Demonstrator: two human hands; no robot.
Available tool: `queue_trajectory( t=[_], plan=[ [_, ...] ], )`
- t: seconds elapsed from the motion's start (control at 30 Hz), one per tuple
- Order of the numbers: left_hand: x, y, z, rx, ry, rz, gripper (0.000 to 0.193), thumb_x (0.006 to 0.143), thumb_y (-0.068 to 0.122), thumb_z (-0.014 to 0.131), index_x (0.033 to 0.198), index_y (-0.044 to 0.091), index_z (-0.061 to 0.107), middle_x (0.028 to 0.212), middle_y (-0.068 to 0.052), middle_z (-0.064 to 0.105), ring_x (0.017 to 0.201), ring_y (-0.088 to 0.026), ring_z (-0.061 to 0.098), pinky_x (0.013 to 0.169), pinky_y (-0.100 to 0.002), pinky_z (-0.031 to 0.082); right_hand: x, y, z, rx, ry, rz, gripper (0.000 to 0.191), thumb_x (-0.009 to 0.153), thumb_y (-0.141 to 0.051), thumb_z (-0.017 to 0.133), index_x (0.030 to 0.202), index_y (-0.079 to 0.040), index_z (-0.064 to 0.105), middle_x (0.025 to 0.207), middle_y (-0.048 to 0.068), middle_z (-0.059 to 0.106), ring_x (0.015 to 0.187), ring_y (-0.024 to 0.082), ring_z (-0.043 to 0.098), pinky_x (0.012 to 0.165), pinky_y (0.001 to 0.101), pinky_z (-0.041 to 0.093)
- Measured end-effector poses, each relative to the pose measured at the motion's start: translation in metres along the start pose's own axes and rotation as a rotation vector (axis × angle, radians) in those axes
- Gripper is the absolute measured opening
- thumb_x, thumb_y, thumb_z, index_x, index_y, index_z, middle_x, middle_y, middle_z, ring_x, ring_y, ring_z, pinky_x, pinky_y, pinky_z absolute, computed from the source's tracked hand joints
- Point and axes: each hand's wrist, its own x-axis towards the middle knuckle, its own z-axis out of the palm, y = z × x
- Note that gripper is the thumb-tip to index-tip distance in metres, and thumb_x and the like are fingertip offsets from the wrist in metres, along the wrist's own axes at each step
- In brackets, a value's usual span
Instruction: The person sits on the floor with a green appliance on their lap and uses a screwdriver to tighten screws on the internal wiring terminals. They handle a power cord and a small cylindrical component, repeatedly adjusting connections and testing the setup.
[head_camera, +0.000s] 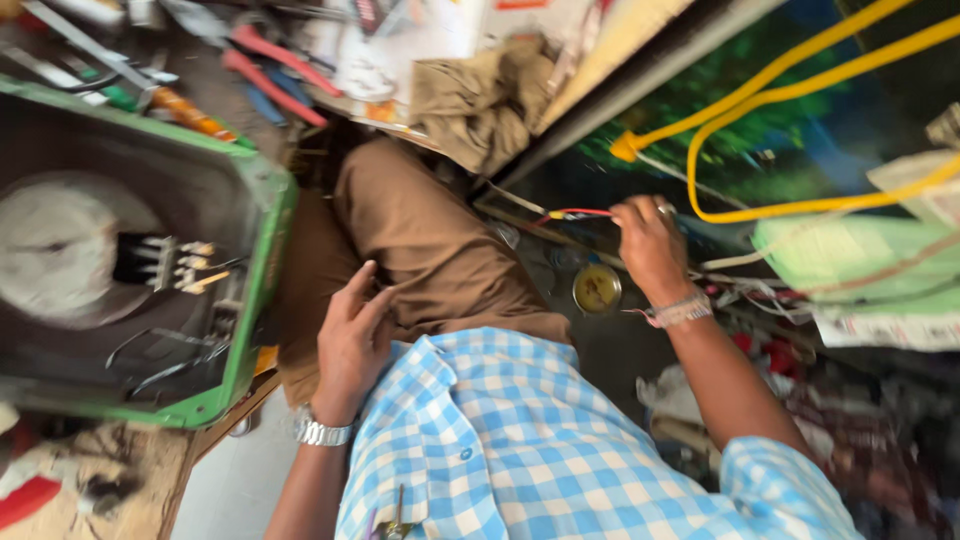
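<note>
Right hand (648, 243) pinched on red wire (580, 212), held taut at 2 o'clock; left hand (352, 335) open, resting on thigh (420, 240).

Soft daylight, mild shadows; motion blur smears the edges, especially right.

Cluttered workshop floor (600, 350), stuff lying everywhere.

A small round tin (597, 289) with yellowish contents sits on the dark floor, a green machine housing (262, 260) rests at one side, red-handled pliers (275, 65) and screwdrivers (185, 112) lie beyond it, a crumpled brown cloth (480, 100) near them, and yellow hose (800, 95) loops over the far side.
</note>
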Motion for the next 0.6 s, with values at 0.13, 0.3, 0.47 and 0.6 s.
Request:
queue_trajectory(
  t=[0.13, 0.3, 0.47, 0.6],
  plan=[
    [-0.001, 0.001, -0.005, -0.03, -0.02, -0.041, 0.031, 0.081, -0.001, 0.07, 0.111, 0.007, 0.074, 0.138, -0.017, 0.064, 0.103, -0.03, 0.066, 0.084, -0.041, 0.057, -0.003, 0.012, 0.006, -0.082, -0.219, 0.004, 0.009, 0.098, -0.011, 0.064, 0.106, -0.009, 0.069, 0.09, 0.012, 0.069, 0.082, 0.036, 0.069, 0.07, 0.0458, 0.058],
    [-0.003, 0.001, -0.004, -0.004, -0.064, 0.023, 0.034, 0.08, 0.001, 0.069, 0.113, 0.006, 0.073, 0.129, -0.012, 0.068, 0.109, -0.03, 0.067, 0.087, -0.04, 0.057, -0.039, 0.031, 0.05, -0.421, -0.66, -0.194, 0.017, 0.093, -0.014, 0.059, 0.103, -0.004, 0.069, 0.082, 0.013, 0.071, 0.074, 0.031, 0.074, 0.061, 0.04, 0.062],
    [-0.005, 0.002, -0.005, 0.006, -0.084, 0.04, 0.035, 0.079, 0.001, 0.069, 0.113, 0.006, 0.073, 0.13, -0.011, 0.068, 0.109, -0.03, 0.067, 0.087, -0.04, 0.057, -0.081, 0.032, 0.084, -0.263, -0.813, -0.44, 0.014, 0.087, -0.013, 0.062, 0.083, -0.007, 0.074, 0.083, 0.016, 0.073, 0.079, 0.032, 0.075, 0.068, 0.042, 0.062],
    [-0.006, 0.004, -0.011, 0.025, -0.097, 0.004, 0.037, 0.075, -0.001, 0.069, 0.111, 0.005, 0.073, 0.135, -0.015, 0.065, 0.107, -0.031, 0.067, 0.084, -0.039, 0.057, -0.074, 0.035, 0.088, -0.164, -0.935, -0.315, 0.012, 0.084, -0.013, 0.063, 0.081, -0.008, 0.074, 0.084, 0.017, 0.073, 0.081, 0.031, 0.075, 0.07, 0.0423, 0.062]
  ],
)
